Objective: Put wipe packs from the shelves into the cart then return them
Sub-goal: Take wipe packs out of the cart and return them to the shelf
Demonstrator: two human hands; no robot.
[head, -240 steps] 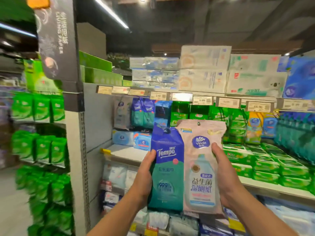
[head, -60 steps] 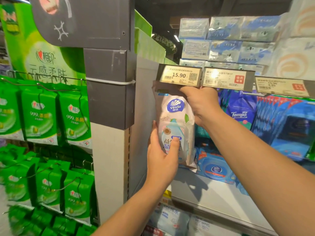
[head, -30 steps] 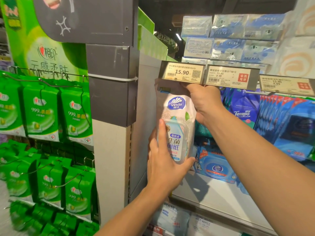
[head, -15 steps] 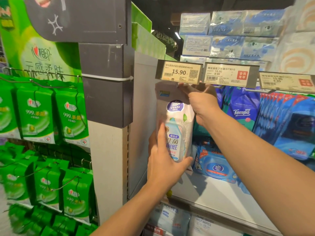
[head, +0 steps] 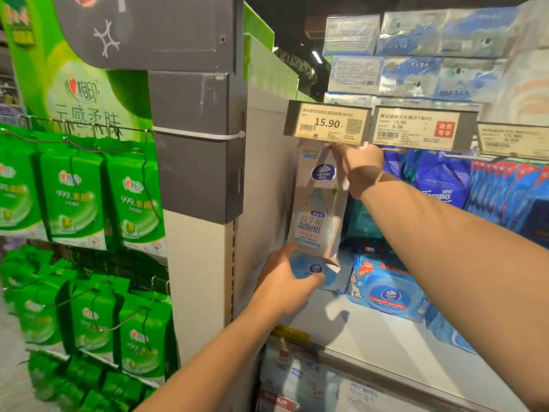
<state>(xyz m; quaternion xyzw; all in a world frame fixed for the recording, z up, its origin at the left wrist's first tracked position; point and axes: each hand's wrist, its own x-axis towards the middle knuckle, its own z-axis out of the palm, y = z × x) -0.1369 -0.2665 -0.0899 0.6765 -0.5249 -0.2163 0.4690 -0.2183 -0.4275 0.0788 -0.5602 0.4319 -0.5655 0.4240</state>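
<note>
Now the pack point(head: 317, 209) hangs under the 15.90 tag point(head: 327, 123), tight against the side wall. R hand point(head: 361, 171) fingers pinch its top; L hand point(head: 289, 288) relaxed, fingers touching its bottom edge. Bare shelf point(head: 371, 340) below, free room.

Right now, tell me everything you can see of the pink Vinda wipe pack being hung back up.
The pink Vinda wipe pack is a tall, soft plastic pouch, pale pink with a round blue Vinda logo near the top and a light blue panel with Chinese lettering lower down. It hangs upright at the left end of the shelf bay, just under the 15.90 price tag. The right hand holds its top edge up behind the tag; the left hand touches its bottom from below. Whether it is on a hook is hidden.
</note>
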